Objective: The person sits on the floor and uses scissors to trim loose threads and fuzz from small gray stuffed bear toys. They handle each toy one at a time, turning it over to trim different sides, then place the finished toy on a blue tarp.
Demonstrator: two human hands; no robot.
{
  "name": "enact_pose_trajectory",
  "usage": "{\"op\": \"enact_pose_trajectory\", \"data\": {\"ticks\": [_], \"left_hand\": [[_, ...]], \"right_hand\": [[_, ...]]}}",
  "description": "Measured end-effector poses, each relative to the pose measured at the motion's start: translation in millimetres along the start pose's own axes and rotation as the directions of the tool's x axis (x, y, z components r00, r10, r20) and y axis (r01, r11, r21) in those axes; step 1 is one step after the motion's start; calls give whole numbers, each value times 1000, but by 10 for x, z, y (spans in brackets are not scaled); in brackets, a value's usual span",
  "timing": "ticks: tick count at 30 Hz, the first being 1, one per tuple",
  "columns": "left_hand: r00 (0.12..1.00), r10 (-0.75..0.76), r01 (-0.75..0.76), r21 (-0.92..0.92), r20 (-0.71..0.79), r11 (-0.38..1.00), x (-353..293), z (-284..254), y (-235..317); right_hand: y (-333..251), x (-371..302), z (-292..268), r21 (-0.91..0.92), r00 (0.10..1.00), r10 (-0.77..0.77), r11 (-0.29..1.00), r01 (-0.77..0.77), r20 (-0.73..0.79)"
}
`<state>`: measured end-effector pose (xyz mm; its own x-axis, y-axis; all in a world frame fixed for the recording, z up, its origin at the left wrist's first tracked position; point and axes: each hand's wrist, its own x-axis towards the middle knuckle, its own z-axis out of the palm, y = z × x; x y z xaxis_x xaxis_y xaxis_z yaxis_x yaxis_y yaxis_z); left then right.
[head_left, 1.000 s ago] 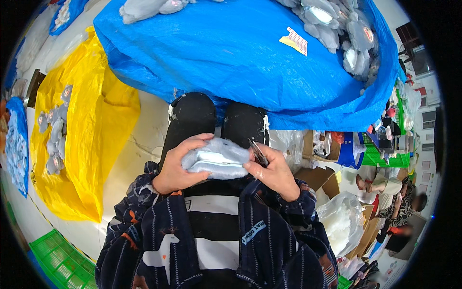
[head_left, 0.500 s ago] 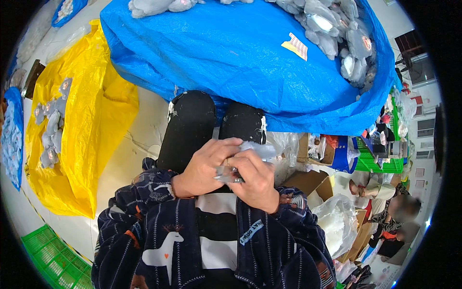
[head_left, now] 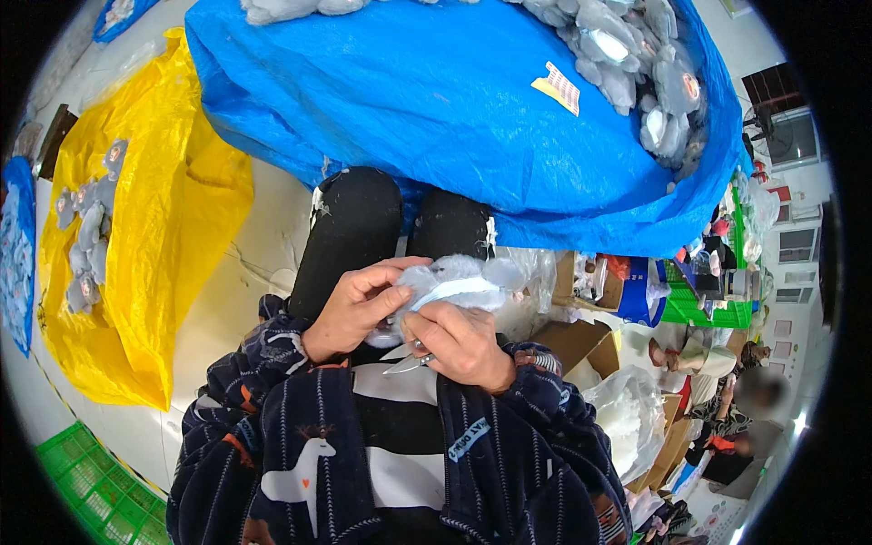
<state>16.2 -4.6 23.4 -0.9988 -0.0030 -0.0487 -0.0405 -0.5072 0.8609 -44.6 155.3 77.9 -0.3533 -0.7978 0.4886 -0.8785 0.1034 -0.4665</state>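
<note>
Above my lap is a soft grey plush toy piece (head_left: 459,270), with a pale, light-blue strip across it. My left hand (head_left: 356,307) pinches its left side between thumb and fingers. On its near right side, my right hand (head_left: 465,347) grips the plush with thumb and forefinger. Tucked in that same hand is a pair of small metal snips (head_left: 409,365), blades pointing left, away from the plush. Their handle is mostly hidden in my palm.
A large blue sack (head_left: 436,109) spreads beyond my knees, with many grey plush pieces (head_left: 668,118) on it. Left stands a yellow sack (head_left: 182,236) holding several more; a green crate (head_left: 100,490) is lower left. Cardboard boxes (head_left: 577,350) and a clear bag of white stuffing (head_left: 627,422) sit right.
The plush, mostly hidden under my hands before, is now spread between them. My left hand has moved left, away from the right one. The snips' blades now point out lower down.
</note>
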Motion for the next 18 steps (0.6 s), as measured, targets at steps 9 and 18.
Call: {"op": "enact_pose_trajectory", "data": {"ticks": [9, 18], "left_hand": [[987, 123, -109, 128, -104, 986, -82, -5, 38], [941, -170, 90, -267, -292, 959, 100, -462, -212]], "right_hand": [[465, -23, -210, 302, 674, 691, 721, -623, -259], [891, -336, 237, 871, 419, 817, -188, -454, 395]]}}
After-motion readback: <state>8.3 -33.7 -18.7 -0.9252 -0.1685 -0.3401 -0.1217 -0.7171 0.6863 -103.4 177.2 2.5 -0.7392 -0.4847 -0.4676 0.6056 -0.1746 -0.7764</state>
